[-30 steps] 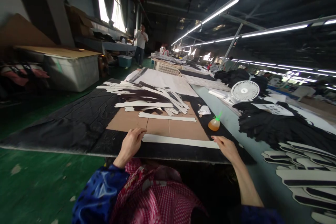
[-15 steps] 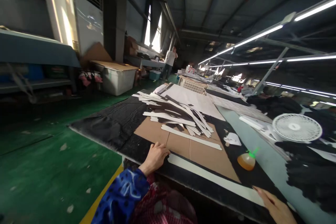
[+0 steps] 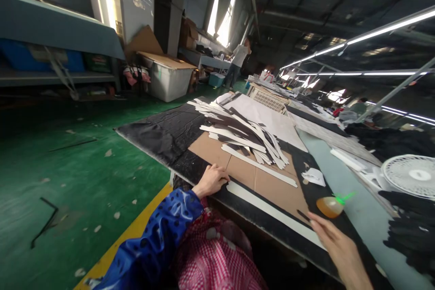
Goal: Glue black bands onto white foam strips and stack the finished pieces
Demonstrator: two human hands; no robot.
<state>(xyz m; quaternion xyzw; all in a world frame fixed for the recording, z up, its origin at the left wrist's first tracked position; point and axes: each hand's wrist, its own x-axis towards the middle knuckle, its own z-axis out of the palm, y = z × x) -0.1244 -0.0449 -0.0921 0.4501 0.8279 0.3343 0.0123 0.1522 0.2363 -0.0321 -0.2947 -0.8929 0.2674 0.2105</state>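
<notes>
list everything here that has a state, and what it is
near white strip: flat, unfolded
white-and-dark strips: loosely heaped
cardboard sheet: flat, creased
bottle: part full, amber liquid
fan: on or off, can't tell
tube lights: lit
left hand: at strip's near-left end
right hand: thin dark piece at fingertips

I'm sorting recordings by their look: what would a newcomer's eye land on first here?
Probably the fanned heap of long pale and dark strips on the cardboard, mid-picture. Nearer the person, a single pale strip runs between the left hand and right hand. Off to the right, the bottle of orange liquid with its bright green nozzle and the white fan stand out.
</notes>
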